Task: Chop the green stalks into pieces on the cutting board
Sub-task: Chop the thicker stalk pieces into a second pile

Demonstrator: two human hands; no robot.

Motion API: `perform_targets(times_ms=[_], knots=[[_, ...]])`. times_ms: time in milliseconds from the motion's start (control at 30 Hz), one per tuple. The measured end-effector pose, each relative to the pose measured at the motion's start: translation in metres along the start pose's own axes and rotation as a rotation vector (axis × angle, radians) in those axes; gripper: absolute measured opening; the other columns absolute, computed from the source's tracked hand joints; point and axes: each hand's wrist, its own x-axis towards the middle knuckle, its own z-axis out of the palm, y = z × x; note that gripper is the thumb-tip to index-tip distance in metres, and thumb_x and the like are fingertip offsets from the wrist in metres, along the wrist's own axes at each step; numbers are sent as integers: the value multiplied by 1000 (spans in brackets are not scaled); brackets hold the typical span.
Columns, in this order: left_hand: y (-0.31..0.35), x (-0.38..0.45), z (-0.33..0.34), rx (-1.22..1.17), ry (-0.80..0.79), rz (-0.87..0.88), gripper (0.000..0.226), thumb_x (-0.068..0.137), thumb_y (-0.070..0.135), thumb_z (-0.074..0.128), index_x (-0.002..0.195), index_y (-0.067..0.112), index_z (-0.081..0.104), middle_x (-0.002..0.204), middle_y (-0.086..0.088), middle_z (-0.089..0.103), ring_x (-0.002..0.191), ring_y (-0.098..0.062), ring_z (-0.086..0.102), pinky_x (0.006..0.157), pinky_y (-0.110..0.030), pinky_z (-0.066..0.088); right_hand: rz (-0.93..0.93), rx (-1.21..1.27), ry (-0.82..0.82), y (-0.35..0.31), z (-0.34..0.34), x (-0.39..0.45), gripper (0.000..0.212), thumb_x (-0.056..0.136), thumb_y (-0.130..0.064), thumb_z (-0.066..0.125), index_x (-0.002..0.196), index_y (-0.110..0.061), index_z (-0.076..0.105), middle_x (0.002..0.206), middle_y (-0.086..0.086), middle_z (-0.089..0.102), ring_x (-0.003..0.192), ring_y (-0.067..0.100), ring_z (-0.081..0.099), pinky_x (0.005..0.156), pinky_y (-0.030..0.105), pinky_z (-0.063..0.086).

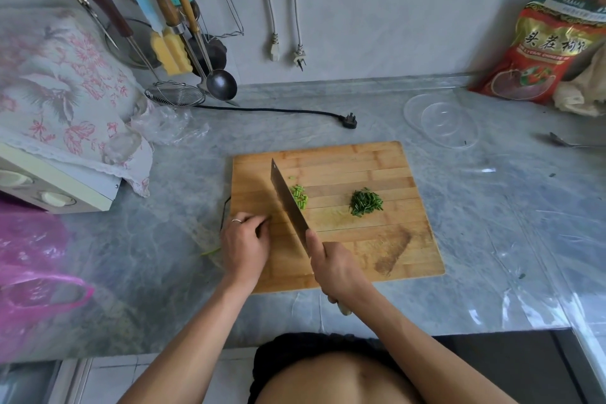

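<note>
The cleaver (pixel 290 207) blade covered the left edge of the pale green pieces (pixel 301 196), so how many lay behind it could not be told. Its handle was buried in the right hand (pixel 334 269), only a pale butt end showing below. The left hand (pixel 244 244) curled its fingertips under on the cutting board (pixel 360 161); whether they held a stalk was hidden (a green sliver beside the wrist was too blurred to identify). The pink bag (pixel 29 275) was cut off by the left edge, the red packet (pixel 544 52) by the right edge. The packet's small print was unreadable.
</note>
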Motion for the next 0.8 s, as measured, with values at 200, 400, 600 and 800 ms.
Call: perform_targets(times_ms=[200,400,600,800], knots=[[5,7,-3,-41,19,-59,6,84,12,75,90,10,77,80,-9,72,73,-29,66,60,-27,44,-70,-188,-16,5,-3,-8,59,95,-64,21,62,-19,42,60,4,47,53,13,41,52,22,32],[3,7,-2,-91,41,-42,7,84,10,74,90,11,77,81,-11,74,75,-32,68,64,-32,50,-124,-306,-58,2,-4,-12,62,96,-62,17,73,-14,49,70,7,52,65,22,49,67,29,39],[0,3,-1,-121,58,27,10,83,4,74,91,9,77,83,-10,75,74,-29,69,62,-37,55,-93,-352,-88,-2,-7,-11,65,98,-61,16,78,-7,49,70,6,50,70,25,50,68,34,42],[-5,4,-1,-131,38,67,12,82,3,70,91,8,76,87,-9,74,79,-27,69,66,-40,55,-70,-306,-114,-3,-2,-14,46,108,-34,19,118,-2,50,65,6,30,54,24,31,47,37,27]])
